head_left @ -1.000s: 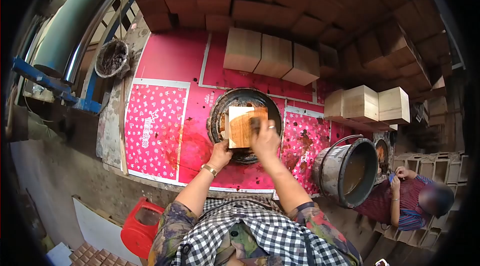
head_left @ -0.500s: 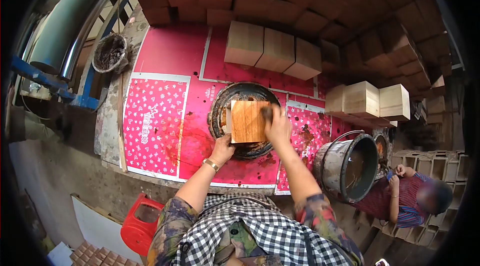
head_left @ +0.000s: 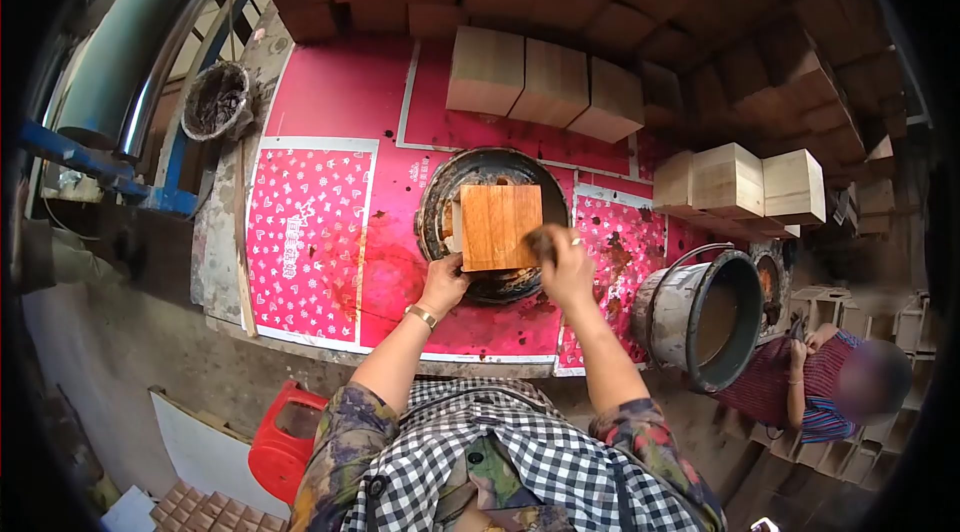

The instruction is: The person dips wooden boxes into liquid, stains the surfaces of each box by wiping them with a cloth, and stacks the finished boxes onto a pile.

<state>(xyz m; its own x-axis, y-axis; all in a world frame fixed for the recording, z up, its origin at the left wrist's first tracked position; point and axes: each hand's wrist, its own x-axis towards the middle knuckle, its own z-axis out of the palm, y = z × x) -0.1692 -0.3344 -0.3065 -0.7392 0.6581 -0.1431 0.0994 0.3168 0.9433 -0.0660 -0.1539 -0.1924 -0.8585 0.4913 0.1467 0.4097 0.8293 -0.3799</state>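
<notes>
Orange-brown stain covers the upper face of the wooden block (head_left: 500, 227), which you hold over the round black basin (head_left: 553, 202) on the pink-sheeted worktop (head_left: 222, 257). One second ago a pale patch of bare wood lay along the left part of this face; half a second ago only a light trace showed at its edge; at present the colour runs from side to side, with the grain visible beneath. For the work in hand, this suggests that the upper face is nearly or fully coated, whereas the strip of the left side that shows remains pale.

Your left hand (head_left: 445, 282) has its grip clamped on the block's near left corner; the fingers beneath are hidden. Your right hand (head_left: 568, 267) has its grip closed around a dark pad (head_left: 540, 244), which has passed from the middle of the face to the right edge, and then along that edge towards you. Whether the pad presses on the face or the side cannot be told.

Beyond the basin stand three pale blocks (head_left: 545, 82); to your right, a bucket (head_left: 665, 317) of brownish liquid is tilted towards another person (head_left: 760, 372).
</notes>
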